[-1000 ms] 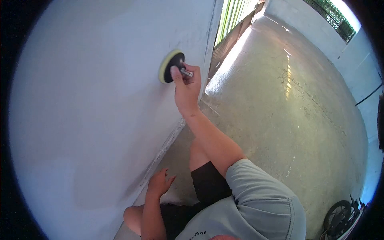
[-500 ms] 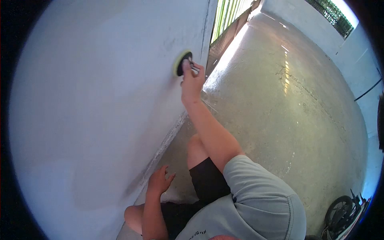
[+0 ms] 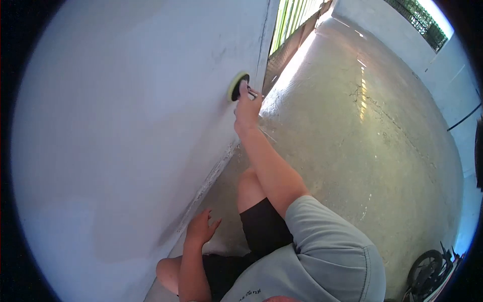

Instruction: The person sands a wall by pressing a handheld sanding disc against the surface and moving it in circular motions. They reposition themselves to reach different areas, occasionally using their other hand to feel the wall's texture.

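In the upper middle of the head view, my right hand (image 3: 248, 111) grips a round polishing pad (image 3: 238, 86) with a pale yellow foam face and a black backing. A short metal piece sticks out between the fingers. The foam side faces the white wall (image 3: 126, 126) and appears to rest against it, close to the wall's right edge. Lower down, my left hand (image 3: 201, 229) hangs near the foot of the wall with its fingers apart and nothing in it.
Grey concrete floor (image 3: 327, 151) with cracks stretches to the right. A slatted gate (image 3: 294, 22) lies just past the wall's edge. Chipped paint runs along the wall's base (image 3: 214, 173). Part of a motorcycle (image 3: 427, 269) shows at the lower right.
My right hand and the polishing pad have shifted slightly right and down along the wall. The camera view has shifted a little too. My left hand stays in about the same spot.
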The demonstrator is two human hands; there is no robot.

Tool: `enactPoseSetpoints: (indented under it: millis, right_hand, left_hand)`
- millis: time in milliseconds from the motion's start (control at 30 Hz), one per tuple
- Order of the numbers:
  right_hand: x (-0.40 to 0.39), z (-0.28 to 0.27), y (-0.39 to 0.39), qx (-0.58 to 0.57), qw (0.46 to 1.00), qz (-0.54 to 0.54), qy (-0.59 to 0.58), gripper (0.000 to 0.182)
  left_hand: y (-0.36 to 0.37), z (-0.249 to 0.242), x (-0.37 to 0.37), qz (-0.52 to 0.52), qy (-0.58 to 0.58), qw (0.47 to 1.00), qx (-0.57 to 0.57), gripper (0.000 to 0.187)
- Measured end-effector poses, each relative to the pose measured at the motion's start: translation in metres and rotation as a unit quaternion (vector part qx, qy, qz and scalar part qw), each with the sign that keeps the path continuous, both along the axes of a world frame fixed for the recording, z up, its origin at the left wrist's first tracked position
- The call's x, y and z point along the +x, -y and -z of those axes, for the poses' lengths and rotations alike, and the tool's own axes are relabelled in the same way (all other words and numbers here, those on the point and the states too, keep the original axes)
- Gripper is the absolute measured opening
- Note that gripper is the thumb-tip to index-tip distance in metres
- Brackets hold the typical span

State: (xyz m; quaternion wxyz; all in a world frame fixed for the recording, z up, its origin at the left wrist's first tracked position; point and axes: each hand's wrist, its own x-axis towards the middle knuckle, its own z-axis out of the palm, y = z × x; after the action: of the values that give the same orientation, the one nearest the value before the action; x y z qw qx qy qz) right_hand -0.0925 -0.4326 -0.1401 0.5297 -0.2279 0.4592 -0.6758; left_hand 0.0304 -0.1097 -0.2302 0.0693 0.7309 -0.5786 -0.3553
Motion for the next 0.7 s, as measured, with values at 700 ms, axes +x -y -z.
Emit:
enactPoseSetpoints:
  millis: [700]
  right_hand:
    - [-0.005, 0.007, 0.015, -0.101, 0.994, 0.033, -0.033, 0.037]
  left_hand:
    - [0.001, -0.003, -0.003, -0.012, -0.005, 1.0, 0.002, 0.055]
